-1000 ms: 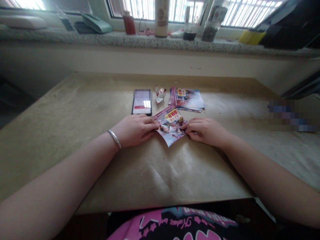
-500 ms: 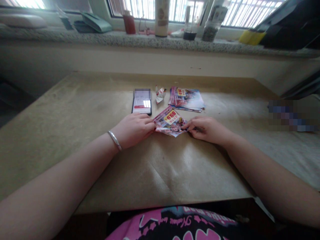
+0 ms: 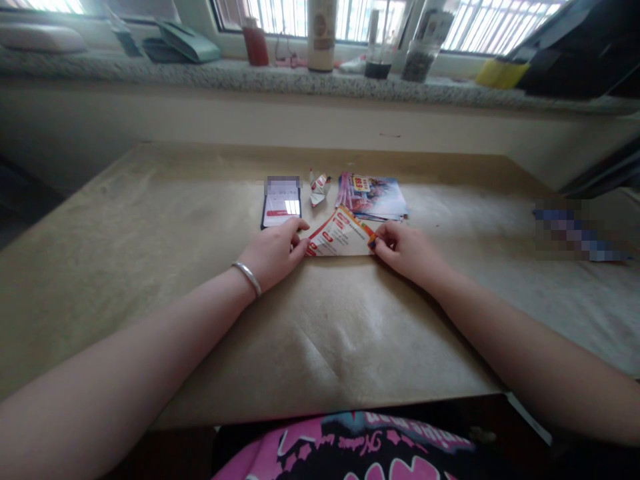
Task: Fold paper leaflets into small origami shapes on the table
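I see my left hand point(image 3: 273, 253) and right hand point(image 3: 407, 250), fingers closed on opposite corners of a folded triangular white-and-red glossy leaflet point(image 3: 343, 239), seemingly pinning its crease flat on the brown-paper-covered table point(image 3: 150, 267), just right of the black smartphone point(image 3: 281, 208).

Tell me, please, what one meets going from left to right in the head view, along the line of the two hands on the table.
Silver bracelet → left hand → folded flyer → right hand.
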